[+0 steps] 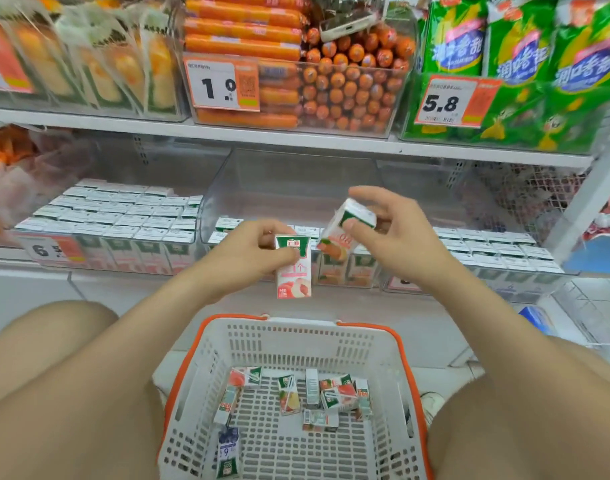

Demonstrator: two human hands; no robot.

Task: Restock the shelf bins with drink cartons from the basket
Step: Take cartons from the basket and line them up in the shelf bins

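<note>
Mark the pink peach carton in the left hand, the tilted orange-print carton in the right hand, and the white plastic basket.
Pink peach carton (294, 275): head view, front face.
Tilted orange-print carton (334, 242): head view, printed side face.
White plastic basket (298, 356): head view, far slotted wall.

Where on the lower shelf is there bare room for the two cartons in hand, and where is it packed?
Free: the back of the middle bin, behind its front cartons, between the left bin and the right bin. Also the basket's near floor. Crowded: the left bin is full; the right bin looks mostly filled.
</note>
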